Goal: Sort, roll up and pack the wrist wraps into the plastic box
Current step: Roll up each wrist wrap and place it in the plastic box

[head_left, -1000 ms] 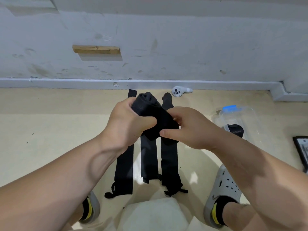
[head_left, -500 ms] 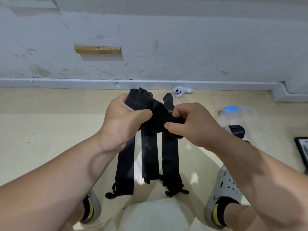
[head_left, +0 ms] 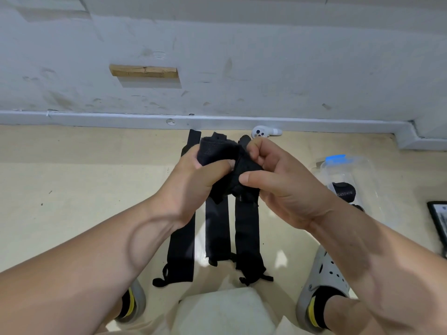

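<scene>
Clearly, with our left hand (head_left: 196,180) and right hand (head_left: 278,187) both gripping the half-rolled wrist wrap (head_left: 225,163) above the floor, any slackened pinch could let it unroll.

Half-rolled black wrap (head_left: 217,153) hangs above three flat wraps (head_left: 217,233).

1. Here's the rolled wrist wrap (head_left: 217,157): black all over.
2. Three flat wraps (head_left: 217,233), same plain black.
3. The floor (head_left: 72,189), pale cream with a few dark specks.
4. Now the plastic box (head_left: 367,175): clear, bright blue clasp (head_left: 335,158), and the roll inside (head_left: 344,193) black with white lettering.
5. The clogs (head_left: 326,274) grey, socks (head_left: 319,308) black with a yellow stripe.
6. The controller (head_left: 263,132) white, dark buttons.
</scene>
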